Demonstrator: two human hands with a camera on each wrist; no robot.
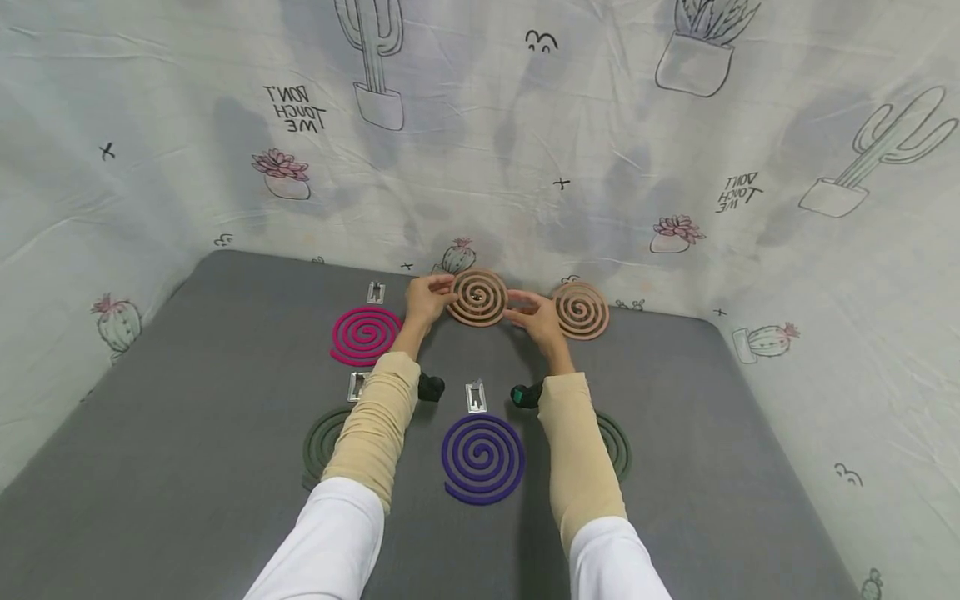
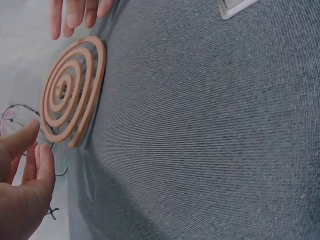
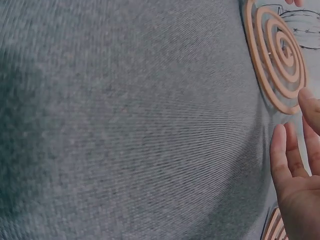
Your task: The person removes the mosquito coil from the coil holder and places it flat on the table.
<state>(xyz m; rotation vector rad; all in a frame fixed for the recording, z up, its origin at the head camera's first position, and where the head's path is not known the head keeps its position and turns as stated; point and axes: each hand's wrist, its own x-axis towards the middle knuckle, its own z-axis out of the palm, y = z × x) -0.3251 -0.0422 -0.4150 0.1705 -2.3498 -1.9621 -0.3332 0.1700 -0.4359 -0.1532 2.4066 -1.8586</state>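
A light brown mosquito coil is at the table's back edge, tilted up against the backdrop, between both hands. In the head view my left hand is at its left rim, thumb and fingers spread around the edge. The left wrist view shows those loose fingertips close beside the rim. Across from it, my right hand is at the right rim, its fingers mostly straight and one fingertip right at the edge. Just right of that hand is a second light brown coil, partly overlapped by it.
A pink coil lies left, a purple coil front centre. Green coils, left and right, are partly hidden by the sleeves. Small metal stands lie at back left and centre, another beside the left sleeve.
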